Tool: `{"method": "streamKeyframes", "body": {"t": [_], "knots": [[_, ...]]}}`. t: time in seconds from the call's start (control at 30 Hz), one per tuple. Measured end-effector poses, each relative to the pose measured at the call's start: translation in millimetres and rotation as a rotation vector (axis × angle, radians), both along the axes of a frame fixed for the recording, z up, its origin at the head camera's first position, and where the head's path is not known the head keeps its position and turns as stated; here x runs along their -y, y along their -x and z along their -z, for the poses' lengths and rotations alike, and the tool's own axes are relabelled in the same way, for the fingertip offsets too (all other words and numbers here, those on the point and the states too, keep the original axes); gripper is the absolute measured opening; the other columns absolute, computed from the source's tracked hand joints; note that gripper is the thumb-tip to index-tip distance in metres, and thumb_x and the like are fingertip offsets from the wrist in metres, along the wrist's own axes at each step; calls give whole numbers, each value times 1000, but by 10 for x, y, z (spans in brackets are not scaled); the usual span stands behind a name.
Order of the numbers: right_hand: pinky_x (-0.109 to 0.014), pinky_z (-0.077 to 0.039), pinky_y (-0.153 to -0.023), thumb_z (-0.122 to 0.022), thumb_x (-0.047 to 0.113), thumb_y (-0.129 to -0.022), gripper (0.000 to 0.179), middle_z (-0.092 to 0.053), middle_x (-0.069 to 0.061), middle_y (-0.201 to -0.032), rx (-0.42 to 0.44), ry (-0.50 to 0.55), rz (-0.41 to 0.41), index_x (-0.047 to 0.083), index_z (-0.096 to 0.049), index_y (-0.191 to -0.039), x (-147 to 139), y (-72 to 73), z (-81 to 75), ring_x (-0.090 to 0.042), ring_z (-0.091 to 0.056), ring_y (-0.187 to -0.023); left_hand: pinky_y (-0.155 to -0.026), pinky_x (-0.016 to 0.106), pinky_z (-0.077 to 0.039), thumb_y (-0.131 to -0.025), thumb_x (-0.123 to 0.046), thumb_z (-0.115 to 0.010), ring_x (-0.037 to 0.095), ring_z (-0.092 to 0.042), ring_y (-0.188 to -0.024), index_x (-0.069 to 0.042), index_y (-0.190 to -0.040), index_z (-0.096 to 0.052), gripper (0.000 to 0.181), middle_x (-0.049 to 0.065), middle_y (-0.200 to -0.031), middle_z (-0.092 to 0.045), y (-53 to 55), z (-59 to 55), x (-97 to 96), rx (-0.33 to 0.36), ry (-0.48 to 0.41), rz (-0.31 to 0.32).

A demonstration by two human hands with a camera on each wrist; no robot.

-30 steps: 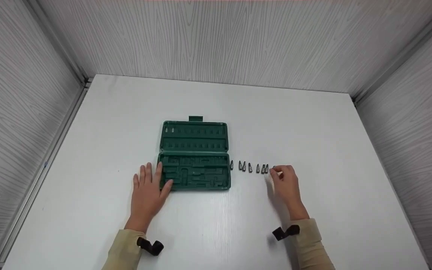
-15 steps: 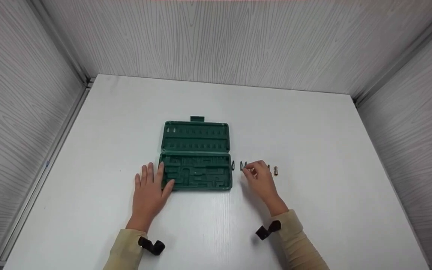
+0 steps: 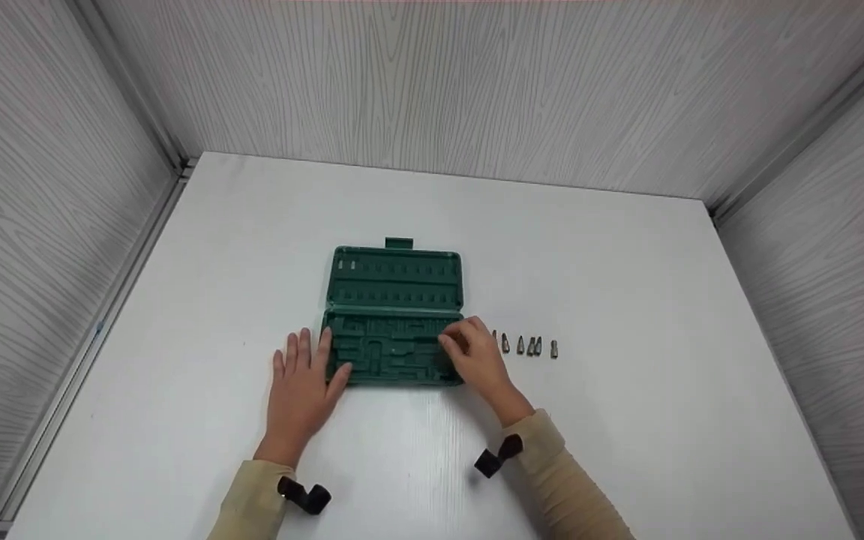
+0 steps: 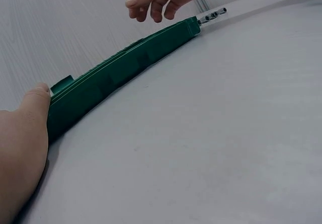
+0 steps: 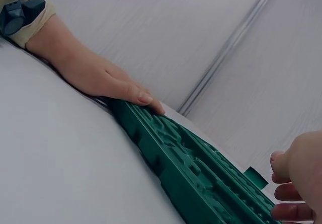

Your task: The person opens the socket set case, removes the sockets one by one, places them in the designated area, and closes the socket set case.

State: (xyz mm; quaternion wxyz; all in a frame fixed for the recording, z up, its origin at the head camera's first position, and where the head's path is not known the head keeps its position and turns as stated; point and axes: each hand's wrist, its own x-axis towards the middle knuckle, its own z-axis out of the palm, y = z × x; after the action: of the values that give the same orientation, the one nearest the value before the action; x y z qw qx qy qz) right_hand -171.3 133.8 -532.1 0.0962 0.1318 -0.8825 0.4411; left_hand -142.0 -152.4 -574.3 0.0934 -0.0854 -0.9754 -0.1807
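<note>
A green plastic tool case (image 3: 393, 307) lies unfolded on the white table. Its lower half shows moulded recesses, and its lid half has two rows of small slots. My left hand (image 3: 299, 394) rests at the case's left edge with fingers spread, thumb and index finger over the rim. My right hand (image 3: 477, 360) is over the right end of the lower half. In the left wrist view, the right hand's fingers (image 4: 157, 11) hang loosely curled above the case, with nothing visible between them. Several small metal bits (image 3: 520, 345) lie in a row right of the case, some hidden behind the right hand.
The last metal piece (image 3: 554, 349) in the row stands slightly apart at the right end. A latch tab (image 3: 399, 243) sticks out from the lid's far edge. Wood-grain panels (image 3: 432, 82) enclose the table (image 3: 402, 480) at the back and both sides.
My right hand has let go of the rightmost metal piece and moved left along the row to the case. The left hand has stayed at the case's left edge.
</note>
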Motion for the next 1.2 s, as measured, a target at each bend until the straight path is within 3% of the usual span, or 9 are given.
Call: {"method": "streamKeyframes", "body": {"t": [0.4,0.67,0.93,1.2], "knots": [[-27,-44,-65,-57,25,-94,15,-50,1,-90,-25,-51,-89,13,-64,-97,482,303,-103,-11,-48,-74,-107,55,-7,-93,-62,-29,37,-11,-139,-14,-149,-24,74,22,-150,-21,-20,-34,28,-2,10,-13],[-28,-47,-73,-55,25,-95,24,-54,-3,-99,-47,-146,-111,8,-64,-109,721,574,-143,-13,-54,-82,-108,54,-7,-93,-63,-27,37,-10,-139,-14,-149,-22,74,22,-150,-20,-21,-26,13,21,23,-3],[-32,-45,-79,-55,31,-94,30,-54,-4,-109,-56,-317,-168,16,-61,-120,953,810,-188,-15,-53,-91,-108,54,-5,-93,-63,-26,36,-9,-139,-14,-149,-22,75,21,-151,-19,-38,-10,37,35,35,-13],[-32,-45,-81,-54,29,-95,32,-53,-6,-113,39,-236,-191,13,-60,-122,1106,1028,-304,-17,-53,-95,-108,53,-5,-93,-63,-25,35,-9,-139,-15,-149,-21,74,20,-151,-19,-17,-4,-9,28,25,-18]]}}
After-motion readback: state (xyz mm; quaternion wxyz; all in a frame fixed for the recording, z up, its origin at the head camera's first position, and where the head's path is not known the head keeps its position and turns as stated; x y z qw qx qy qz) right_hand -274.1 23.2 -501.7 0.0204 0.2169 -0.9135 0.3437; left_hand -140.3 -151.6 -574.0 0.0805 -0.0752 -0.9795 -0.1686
